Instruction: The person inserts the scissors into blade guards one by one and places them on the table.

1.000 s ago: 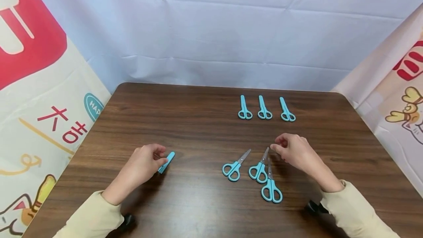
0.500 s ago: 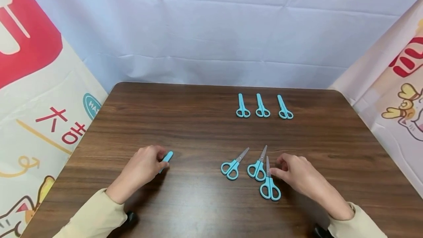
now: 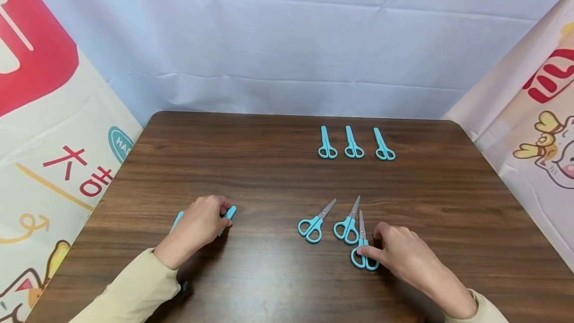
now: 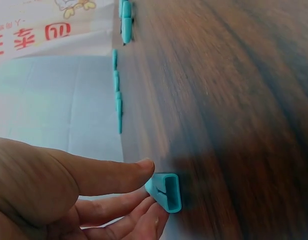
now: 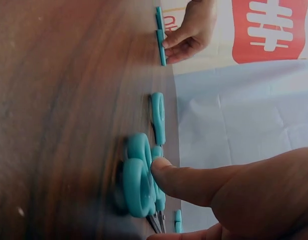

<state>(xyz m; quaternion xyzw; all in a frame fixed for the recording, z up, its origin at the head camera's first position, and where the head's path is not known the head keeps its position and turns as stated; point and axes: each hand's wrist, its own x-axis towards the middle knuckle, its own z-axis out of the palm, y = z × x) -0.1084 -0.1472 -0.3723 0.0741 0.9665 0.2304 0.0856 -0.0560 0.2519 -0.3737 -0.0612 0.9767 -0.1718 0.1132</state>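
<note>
In the head view my left hand (image 3: 199, 221) pinches a teal scissors sheath (image 3: 229, 216) between thumb and fingers at the table's left. The left wrist view shows the hollow mouth of that sheath (image 4: 171, 194). My right hand (image 3: 405, 250) is over the nearest of three unsheathed scissors (image 3: 362, 245); its thumb touches a teal handle (image 5: 139, 192), with the fingers apart on the far side. Beside these lie the middle scissors (image 3: 347, 228) and the left scissors (image 3: 311, 227), blades pointing away. How firmly the right fingers touch is partly hidden.
Three sheathed scissors, the left (image 3: 326, 143), middle (image 3: 353, 143) and right (image 3: 383, 144), lie in a row toward the back of the brown table (image 3: 251, 163). Another teal sheath (image 3: 177, 218) shows partly behind my left wrist. A pale cloth (image 3: 278, 54) hangs behind.
My right hand has come down and nearer, from beside the blades to the nearest scissors' handle. My left fingers have closed on the sheath. A second sheath has come into view behind the left wrist.
</note>
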